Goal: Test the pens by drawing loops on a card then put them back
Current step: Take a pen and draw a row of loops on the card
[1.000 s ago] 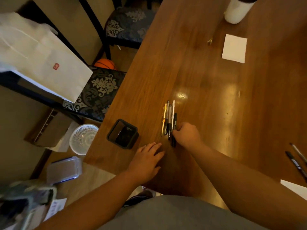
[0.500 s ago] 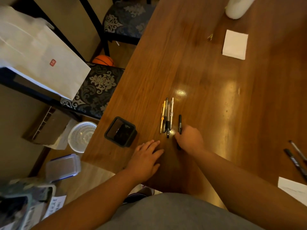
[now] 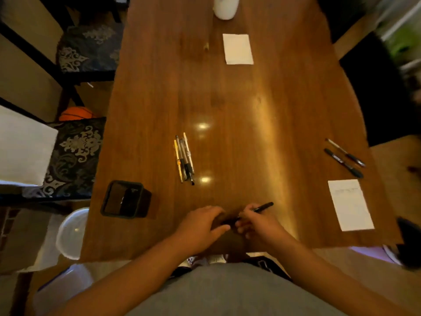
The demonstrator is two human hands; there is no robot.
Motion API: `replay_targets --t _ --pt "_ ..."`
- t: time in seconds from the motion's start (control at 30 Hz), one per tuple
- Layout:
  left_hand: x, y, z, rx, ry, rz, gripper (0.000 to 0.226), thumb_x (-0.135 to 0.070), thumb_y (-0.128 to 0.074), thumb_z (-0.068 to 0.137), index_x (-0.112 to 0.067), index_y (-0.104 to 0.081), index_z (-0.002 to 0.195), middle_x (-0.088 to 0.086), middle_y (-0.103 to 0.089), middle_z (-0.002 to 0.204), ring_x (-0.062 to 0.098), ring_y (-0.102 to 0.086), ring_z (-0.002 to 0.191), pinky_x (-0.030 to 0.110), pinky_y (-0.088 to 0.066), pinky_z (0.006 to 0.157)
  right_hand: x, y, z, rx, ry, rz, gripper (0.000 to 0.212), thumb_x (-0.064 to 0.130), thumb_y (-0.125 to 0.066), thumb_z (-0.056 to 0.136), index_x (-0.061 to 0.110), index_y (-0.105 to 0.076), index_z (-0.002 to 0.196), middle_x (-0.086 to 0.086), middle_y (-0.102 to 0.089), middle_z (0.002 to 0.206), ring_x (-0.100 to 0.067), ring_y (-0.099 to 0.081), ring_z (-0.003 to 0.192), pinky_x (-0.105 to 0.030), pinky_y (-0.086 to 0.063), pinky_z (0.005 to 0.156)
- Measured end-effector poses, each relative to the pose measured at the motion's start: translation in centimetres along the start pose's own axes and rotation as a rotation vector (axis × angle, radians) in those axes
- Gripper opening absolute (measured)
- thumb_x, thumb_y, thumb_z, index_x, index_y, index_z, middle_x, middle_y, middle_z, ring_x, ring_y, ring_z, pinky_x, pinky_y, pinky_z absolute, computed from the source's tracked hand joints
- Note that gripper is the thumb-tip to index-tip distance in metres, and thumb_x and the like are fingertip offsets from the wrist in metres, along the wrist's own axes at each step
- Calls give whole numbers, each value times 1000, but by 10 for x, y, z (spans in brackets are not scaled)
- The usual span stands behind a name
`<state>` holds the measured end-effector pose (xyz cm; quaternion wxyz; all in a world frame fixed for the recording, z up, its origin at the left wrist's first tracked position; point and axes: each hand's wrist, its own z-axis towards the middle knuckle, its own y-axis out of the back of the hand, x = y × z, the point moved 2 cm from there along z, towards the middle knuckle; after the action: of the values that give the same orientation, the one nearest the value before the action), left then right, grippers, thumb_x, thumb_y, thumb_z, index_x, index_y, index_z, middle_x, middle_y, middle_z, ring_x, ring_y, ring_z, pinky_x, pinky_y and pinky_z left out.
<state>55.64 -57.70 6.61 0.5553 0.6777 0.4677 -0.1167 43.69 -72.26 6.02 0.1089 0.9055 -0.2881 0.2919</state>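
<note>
Black pen [image 3: 262, 207] hovers over the table [image 3: 227, 99] near its front edge, right hand [image 3: 257, 224] curled round the barrel, left hand [image 3: 202, 226] pinching the shadowed end (the cap, probably). Uncapping seems underway; next comes reaching the card [image 3: 350, 204] rightward for loops.

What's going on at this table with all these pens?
A person at a wooden table holds a black pen in both hands. The right hand grips the barrel and the left hand pinches the other end, perhaps to uncap it. A bundle of pens lies mid-table, and two more pens lie at the right, beyond a faintly marked white card. A black pen holder stands at the left.
</note>
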Motion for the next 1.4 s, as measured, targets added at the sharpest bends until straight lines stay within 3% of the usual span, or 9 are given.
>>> replay_targets --t 0.2,0.4,0.53,0.7,0.97,1.1,1.23,1.4 --pt "-62 -19 26 53 -309 111 27 -43 -58 91 -32 -60 115 -9 -64 108 9 -57 97 27 -47 80 -27 42 -46 -84 -36 423 11 10 -53 89 14 -54 79 -10 -62 64 -18 -56 52 -25 -39 47" --pt "-116 -36 54 88 -503 217 23 -41 -55 92 -26 -62 109 -4 -66 103 16 -58 96 33 -45 78 -29 85 -67 -160 -8 597 15 11 -50 91 13 -54 76 -5 -58 59 -13 -52 47 -23 -40 43" --pt "-146 -54 69 62 -542 290 22 -40 -54 93 -25 -60 107 -3 -66 100 17 -59 93 33 -45 75 -34 119 -71 -141 -24 674 18 13 -51 93 11 -57 77 -5 -60 58 -12 -53 47 -22 -41 44" --pt "-185 -84 89 40 -491 331 22 -41 -52 95 -20 -59 97 3 -66 89 22 -61 80 31 -38 63 -39 181 -69 -76 13 618 14 15 -56 94 11 -61 82 -6 -62 63 -14 -57 52 -23 -45 48" --pt "-256 -148 131 56 -232 206 21 -44 -51 97 -28 -59 107 -5 -67 100 6 -55 80 21 -44 67 -37 304 -44 56 14 425 13 20 -63 93 14 -61 82 -4 -62 63 -12 -57 54 -23 -45 50" --pt "-283 -176 144 40 -128 95 21 -40 -53 96 -24 -62 107 -1 -68 110 15 -62 96 35 -55 81 -30 350 -36 109 -4 339 12 21 -66 91 13 -60 85 -6 -64 65 -13 -59 54 -23 -46 49" --pt "-307 -188 156 3 -61 57 15 -42 -54 96 -29 -61 97 -7 -66 86 7 -59 75 32 -54 68 -17 381 -33 164 -14 263 14 21 -66 92 13 -59 84 -5 -62 62 -12 -57 52 -23 -45 50" --pt "-313 -195 153 11 66 -115 12 -41 -56 95 -31 -61 92 -12 -65 76 0 -60 70 18 -45 60 -8 389 -32 220 -34 192 14 21 -67 91 13 -61 81 -5 -61 62 -13 -56 53 -23 -45 49"
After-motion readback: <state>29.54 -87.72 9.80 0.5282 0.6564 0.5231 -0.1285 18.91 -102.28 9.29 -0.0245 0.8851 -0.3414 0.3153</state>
